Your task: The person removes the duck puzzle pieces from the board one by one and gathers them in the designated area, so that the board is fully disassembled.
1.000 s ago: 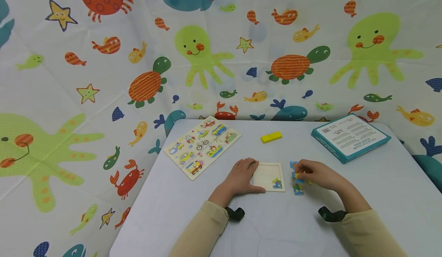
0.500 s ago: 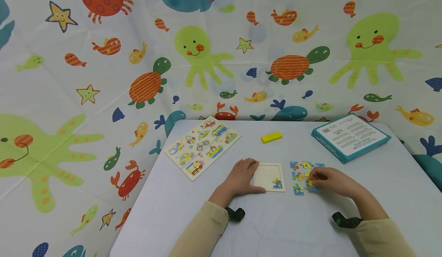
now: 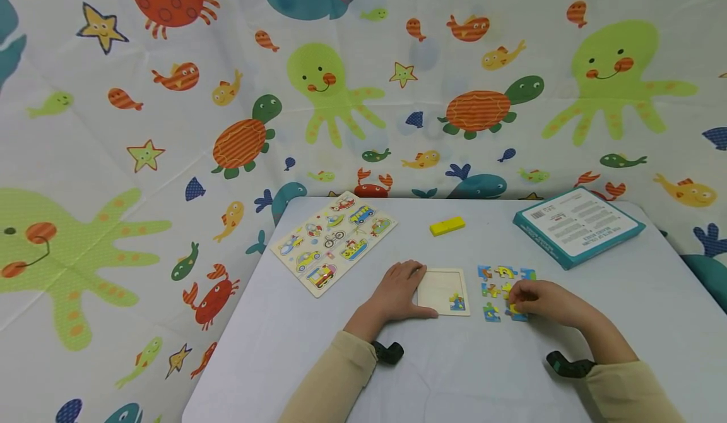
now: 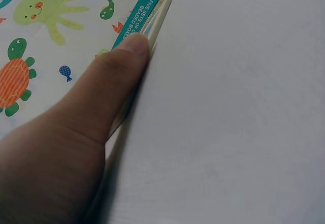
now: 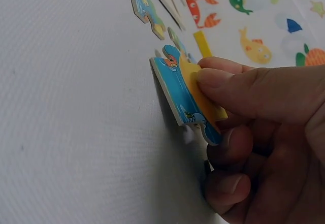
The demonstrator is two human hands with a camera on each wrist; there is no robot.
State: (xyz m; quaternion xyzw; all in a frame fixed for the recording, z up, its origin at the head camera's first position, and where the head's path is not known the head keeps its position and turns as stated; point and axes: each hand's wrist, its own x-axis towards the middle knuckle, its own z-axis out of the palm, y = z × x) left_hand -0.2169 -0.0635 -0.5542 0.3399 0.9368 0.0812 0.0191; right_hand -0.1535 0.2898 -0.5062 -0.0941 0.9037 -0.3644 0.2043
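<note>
My left hand (image 3: 396, 293) holds the left side of a small wooden puzzle tray (image 3: 437, 287). Its thumb (image 4: 114, 74) lies along the tray's near edge, with the other fingers at the far left corner. One joined patch of puzzle pieces (image 3: 456, 302) sits in the tray's near right corner. To the right, my right hand (image 3: 548, 301) pinches a blue and yellow puzzle piece (image 5: 175, 89) between thumb and fingers. In the right wrist view this piece is tilted, close to the table. Several loose pieces (image 3: 491, 312) lie in rows between the tray and this hand, partly hidden by its fingers.
A board with vehicle pictures (image 3: 335, 240) lies at the back left. A yellow block (image 3: 447, 226) is behind the tray, and a teal box (image 3: 579, 226) lies at the back right. A sea-animal cloth (image 3: 363, 113) hangs behind the white table (image 3: 454, 372).
My right hand has moved right, from the left column of loose pieces to the right column, uncovering several pieces. The left hand and tray have stayed in place.
</note>
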